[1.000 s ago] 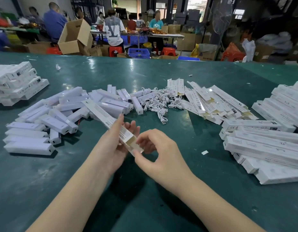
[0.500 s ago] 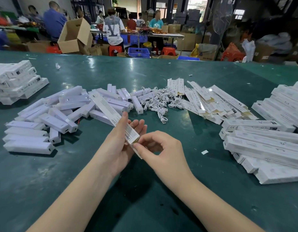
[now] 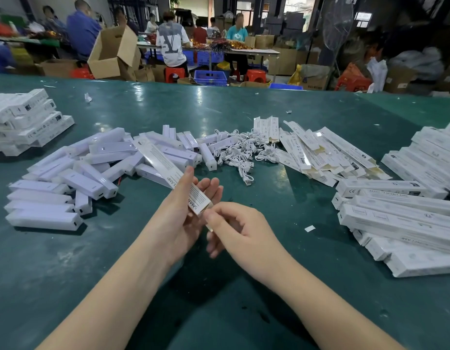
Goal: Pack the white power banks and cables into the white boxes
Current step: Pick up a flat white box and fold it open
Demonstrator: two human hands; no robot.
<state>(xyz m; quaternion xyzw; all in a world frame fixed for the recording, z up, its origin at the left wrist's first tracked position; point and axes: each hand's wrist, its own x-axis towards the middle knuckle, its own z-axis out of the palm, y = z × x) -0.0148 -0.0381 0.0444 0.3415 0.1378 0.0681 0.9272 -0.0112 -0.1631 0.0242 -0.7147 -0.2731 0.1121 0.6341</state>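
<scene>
**Box held over the worktop, flap end between both hands**

The left hand [image 3: 179, 218] grasped a long white box [image 3: 168, 170], thumb across its top face and fingers underneath, with the box slanting away toward the far-left and its near end raised above the green worktop [image 3: 218, 311]. The right hand [image 3: 240, 231] met that near end with curled fingers, thumb and forefinger pinching what looked like the end flap, though the blur there made the exact grip hard to read.

A heap of white power banks [image 3: 92, 173] lay on the left half of the worktop, behind and to the left of the held box. Just right of that heap, toward the middle, sat a tangle of white cables [image 3: 240, 150]. Beside the cables, farther right, flat unfolded boxes [image 3: 317, 154] fanned out in an overlapping row. Near the right edge, filled-out boxes [image 3: 405, 218] were piled in loose layers, some printed faces up. At the far-left edge stood a neater stack of boxes [image 3: 24, 120]. A small scrap of white paper [image 3: 309, 228] lay on the bare worktop between the right hand and the right-edge pile.

Beyond the far edge, people [image 3: 172, 44] sat at other tables among cardboard cartons [image 3: 112, 54].
</scene>
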